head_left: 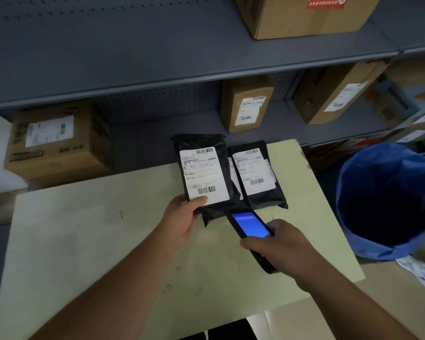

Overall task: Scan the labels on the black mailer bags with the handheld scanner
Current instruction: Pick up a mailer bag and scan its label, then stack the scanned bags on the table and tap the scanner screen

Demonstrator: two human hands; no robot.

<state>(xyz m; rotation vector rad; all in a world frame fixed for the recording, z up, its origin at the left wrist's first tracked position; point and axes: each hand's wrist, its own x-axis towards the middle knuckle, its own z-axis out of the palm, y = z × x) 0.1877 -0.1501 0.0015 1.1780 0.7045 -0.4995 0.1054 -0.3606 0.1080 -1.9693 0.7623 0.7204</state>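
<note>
My left hand [183, 220] grips the lower left corner of a black mailer bag [203, 153], thumb on its white barcode label [203, 176], tilting it up off the pale table [88, 241]. A second black mailer bag [265, 197] with its own white label [253, 171] lies flat just to the right, partly overlapped by the first. My right hand [284, 247] holds the black handheld scanner [249, 225], its blue screen lit, its front end just below the held bag's bottom edge.
Grey metal shelving [157, 77] runs behind the table with labelled cardboard boxes [57, 141] on it; one box [247, 105] stands right behind the mailers. A blue bag-lined bin [388, 200] stands at the table's right edge. White crumpled material [417, 271] lies below the bin.
</note>
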